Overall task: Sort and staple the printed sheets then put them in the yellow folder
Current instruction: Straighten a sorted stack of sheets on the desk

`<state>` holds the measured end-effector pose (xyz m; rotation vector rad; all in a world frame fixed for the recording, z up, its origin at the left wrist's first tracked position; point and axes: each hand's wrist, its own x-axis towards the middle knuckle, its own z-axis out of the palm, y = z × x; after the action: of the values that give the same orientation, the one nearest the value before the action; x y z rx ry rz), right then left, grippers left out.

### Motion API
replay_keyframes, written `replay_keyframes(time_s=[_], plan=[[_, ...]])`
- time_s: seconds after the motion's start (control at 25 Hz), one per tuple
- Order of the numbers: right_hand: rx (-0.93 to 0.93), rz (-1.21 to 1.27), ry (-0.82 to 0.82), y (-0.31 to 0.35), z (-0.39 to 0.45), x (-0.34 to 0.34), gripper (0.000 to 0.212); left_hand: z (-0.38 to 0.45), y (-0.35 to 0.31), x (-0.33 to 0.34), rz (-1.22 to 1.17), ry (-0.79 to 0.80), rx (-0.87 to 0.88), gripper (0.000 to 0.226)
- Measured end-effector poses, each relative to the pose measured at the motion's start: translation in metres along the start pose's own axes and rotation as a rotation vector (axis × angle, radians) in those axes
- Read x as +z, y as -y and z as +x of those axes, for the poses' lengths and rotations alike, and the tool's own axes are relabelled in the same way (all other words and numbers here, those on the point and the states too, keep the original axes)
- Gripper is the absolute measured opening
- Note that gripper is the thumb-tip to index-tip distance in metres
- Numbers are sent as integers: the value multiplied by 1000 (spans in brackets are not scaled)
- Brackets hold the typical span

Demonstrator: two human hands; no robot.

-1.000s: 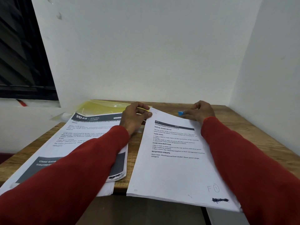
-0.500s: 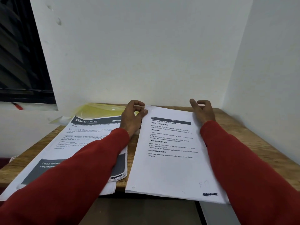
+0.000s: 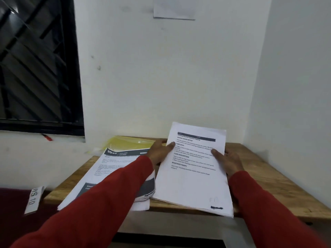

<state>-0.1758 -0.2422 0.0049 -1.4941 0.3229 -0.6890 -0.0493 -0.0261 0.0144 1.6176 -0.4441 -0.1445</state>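
A stack of white printed sheets (image 3: 193,179) with a dark header bar is tilted up off the wooden table at its far end. My left hand (image 3: 159,153) grips its left edge, thumb on top. On the right edge, my right hand (image 3: 227,161) holds the same stack with its thumb on the page. A second pile of printed sheets (image 3: 114,169) with dark banners lies flat to the left, partly under my left sleeve. The yellow folder (image 3: 129,143) lies behind that pile against the wall. No stapler is visible.
The wooden table (image 3: 268,179) fits into a corner, with white walls behind and to the right. A dark window (image 3: 35,68) is at the left. A white label strip (image 3: 35,199) hangs off the left, over a dark red floor.
Both hands have closed on the right stack's side edges and raised its far end off the table. The camera has tilted up and turned to the left. The small blue item seen earlier is gone from view.
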Motion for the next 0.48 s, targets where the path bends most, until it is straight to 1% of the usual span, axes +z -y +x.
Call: replay_keyframes(time_s=[0.04,0.08,0.24,0.28,0.36,0.48], plan=[[5,16,3,4,-6,5,19,-10,3,-4,-6,66,35,35],[14,23,23,9,-12,13,17,-21,5,-9,-9,76,74,35],[17,40,124,43,-17,51,17,-45,-12,-46,-37,-98,142,36],[5,38,144,53,-17,61,14,-48,-20,-59,-55,-117,140,36],[-30,33,169,72,-20,83,9,-53,-35,-86,-66,-105,106,35],[-35,39,210,81,-23,113,11,-60,-52,-123,-70,-87,35,31]])
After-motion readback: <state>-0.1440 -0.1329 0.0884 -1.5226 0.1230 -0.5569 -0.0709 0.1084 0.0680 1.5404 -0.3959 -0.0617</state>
